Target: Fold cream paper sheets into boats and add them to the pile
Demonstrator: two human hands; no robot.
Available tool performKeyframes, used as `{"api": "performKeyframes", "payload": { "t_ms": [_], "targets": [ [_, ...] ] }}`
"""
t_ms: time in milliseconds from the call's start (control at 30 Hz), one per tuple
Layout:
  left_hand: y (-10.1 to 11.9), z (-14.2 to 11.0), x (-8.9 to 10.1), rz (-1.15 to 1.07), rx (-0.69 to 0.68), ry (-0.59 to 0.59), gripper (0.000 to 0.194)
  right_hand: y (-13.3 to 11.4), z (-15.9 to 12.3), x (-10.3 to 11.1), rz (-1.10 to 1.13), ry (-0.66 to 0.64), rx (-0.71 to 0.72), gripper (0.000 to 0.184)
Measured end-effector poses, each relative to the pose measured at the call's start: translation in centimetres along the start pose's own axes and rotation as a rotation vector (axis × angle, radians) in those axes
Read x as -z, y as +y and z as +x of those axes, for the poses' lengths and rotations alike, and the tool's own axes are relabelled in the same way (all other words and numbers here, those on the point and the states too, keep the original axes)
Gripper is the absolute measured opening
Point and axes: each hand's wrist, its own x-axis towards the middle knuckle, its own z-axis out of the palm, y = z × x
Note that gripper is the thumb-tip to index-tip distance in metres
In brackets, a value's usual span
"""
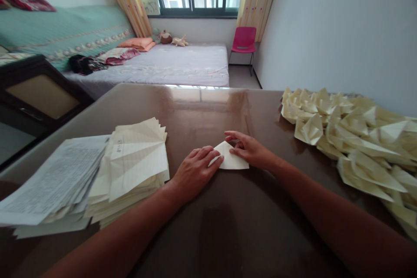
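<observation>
A small folded piece of cream paper (232, 163) lies on the brown table (208, 108), pointed end away from me. My left hand (194, 170) lies flat with its fingers stretched onto the paper's left edge, pressing it down. My right hand (248, 148) rests on the paper's right side, fingers bent and pinching its upper edge.
A stack of cream sheets with diagonal creases (137, 163) sits at my left, beside a pile of printed pages (48, 182). A heap of folded paper shapes (352, 134) covers the table's right side. Beyond the table are a bed (182, 65), a pink chair (244, 41) and a window.
</observation>
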Motion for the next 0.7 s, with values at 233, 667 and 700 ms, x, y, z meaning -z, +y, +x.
{"api": "performKeyframes", "payload": {
  "t_ms": [233,667,700],
  "targets": [
    [0.6,0.1,-0.2,-0.043,0.017,-0.144,0.023,-2.1,-0.9,-0.1,-0.529,0.052,0.17,0.033],
    [-1.4,0.2,1.6,-0.089,0.574,-0.309,0.032,-4.1,-2.0,-1.1,-0.695,-0.231,0.383,0.035],
    [-1.4,0.3,1.5,-0.098,0.578,-0.327,0.031,-4.1,-2.0,-1.1,-0.696,-0.229,0.387,0.035]
  ]
}}
